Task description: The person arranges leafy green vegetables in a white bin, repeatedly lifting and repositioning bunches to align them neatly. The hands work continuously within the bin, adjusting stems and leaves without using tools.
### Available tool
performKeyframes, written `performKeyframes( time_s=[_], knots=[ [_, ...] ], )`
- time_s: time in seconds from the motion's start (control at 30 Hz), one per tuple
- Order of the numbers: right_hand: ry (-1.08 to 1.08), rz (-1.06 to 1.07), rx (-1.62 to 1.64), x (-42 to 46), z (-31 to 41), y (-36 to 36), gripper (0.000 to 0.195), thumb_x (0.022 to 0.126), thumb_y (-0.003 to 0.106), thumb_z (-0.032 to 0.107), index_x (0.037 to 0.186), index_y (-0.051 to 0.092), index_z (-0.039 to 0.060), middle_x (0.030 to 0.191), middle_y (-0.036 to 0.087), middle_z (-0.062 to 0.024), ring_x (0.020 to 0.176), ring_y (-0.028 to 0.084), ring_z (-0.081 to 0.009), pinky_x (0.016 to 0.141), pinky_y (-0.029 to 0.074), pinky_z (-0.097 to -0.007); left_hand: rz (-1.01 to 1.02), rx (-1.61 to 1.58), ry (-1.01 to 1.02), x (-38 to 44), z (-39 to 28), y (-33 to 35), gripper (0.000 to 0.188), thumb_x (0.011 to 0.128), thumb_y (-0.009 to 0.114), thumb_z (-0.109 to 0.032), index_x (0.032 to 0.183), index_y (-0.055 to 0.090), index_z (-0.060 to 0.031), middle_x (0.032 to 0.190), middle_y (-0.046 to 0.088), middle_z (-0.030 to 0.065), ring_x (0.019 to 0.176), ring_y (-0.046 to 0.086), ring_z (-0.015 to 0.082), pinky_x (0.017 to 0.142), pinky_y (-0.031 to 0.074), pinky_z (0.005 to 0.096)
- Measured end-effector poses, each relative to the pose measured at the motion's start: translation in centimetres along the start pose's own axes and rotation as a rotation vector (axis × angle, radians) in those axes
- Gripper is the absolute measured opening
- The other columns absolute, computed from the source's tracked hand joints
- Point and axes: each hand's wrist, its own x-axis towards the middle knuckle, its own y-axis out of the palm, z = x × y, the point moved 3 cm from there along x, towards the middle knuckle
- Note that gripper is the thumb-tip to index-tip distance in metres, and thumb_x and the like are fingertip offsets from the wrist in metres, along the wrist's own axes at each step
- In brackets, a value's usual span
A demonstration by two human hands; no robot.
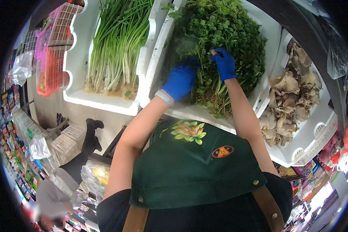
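Note:
A big heap of fresh coriander [223, 32], roots toward me, fills a white foam box [188, 111]. Both of my hands wear blue gloves. My left hand [181, 78] is motion-blurred at the heap's left side, over the stems; its fingertips are lost in the blur and leaves, so its grip is unclear. My right hand [225, 64] is on top of the heap with fingers curled and a bit of coriander stem pinched at the tips. One fingertip there appears bare through the glove. A pale band circles my left wrist.
Spring onions [119, 55] lie in a foam box [101, 105] to the left. Oyster mushrooms [287, 95] sit in a white crate [313, 145] to the right. Plastic crates [71, 136] stand on the floor at left. Another person [56, 188] is at lower left.

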Motion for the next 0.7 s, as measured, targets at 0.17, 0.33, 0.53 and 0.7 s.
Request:
performKeyframes(
  time_s=[0.17, 0.33, 0.53, 0.7],
  knots=[
    [0.151, 0.082, 0.245, -0.3, 1.9, 0.0, 0.018, 0.085, 0.054, 0.012, 0.099, 0.055, 0.0003, 0.097, 0.060, -0.0105, 0.078, 0.063, -0.0196, 0.057, 0.049, -0.0256, -0.020, 0.068, 0.033, -0.4, 0.2, -0.1, 0.040, 0.073, 0.052, -0.012, 0.113, 0.053, -0.0083, 0.123, 0.045, 0.0168, 0.111, 0.043, 0.0343, 0.091, 0.036, 0.0436],
    [0.261, 0.106, 0.606, -0.5, 1.8, -0.8, 0.022, 0.087, 0.051, 0.014, 0.103, 0.051, -0.0012, 0.098, 0.058, -0.0112, 0.080, 0.064, -0.0230, 0.054, 0.048, -0.0258, 0.003, 0.084, 0.021, -0.3, -0.4, -0.2, 0.041, 0.071, 0.051, -0.008, 0.113, 0.053, -0.0075, 0.122, 0.045, 0.0182, 0.109, 0.045, 0.0333, 0.088, 0.039, 0.0417],
    [0.255, 0.178, 0.529, 0.7, 0.9, -2.9, 0.030, 0.085, 0.054, 0.018, 0.107, 0.047, -0.0016, 0.096, 0.057, -0.0110, 0.080, 0.063, -0.0242, 0.057, 0.048, -0.0262, 0.175, -0.100, -0.240, 0.8, -2.3, -0.8, 0.042, 0.072, 0.048, -0.002, 0.113, 0.052, -0.0056, 0.112, 0.051, 0.0207, 0.100, 0.052, 0.0348, 0.081, 0.044, 0.0368],
    [0.198, 0.195, 0.538, 0.6, 0.8, -4.0, 0.031, 0.084, 0.056, 0.017, 0.106, 0.047, -0.0025, 0.096, 0.057, -0.0112, 0.080, 0.063, -0.0242, 0.061, 0.048, -0.0270, -0.348, -0.648, -0.163, 4.5, -0.8, 0.5, 0.042, 0.075, 0.045, 0.002, 0.115, 0.050, -0.0054, 0.107, 0.053, 0.0212, 0.098, 0.053, 0.0346, 0.081, 0.043, 0.0384]
  ],
)
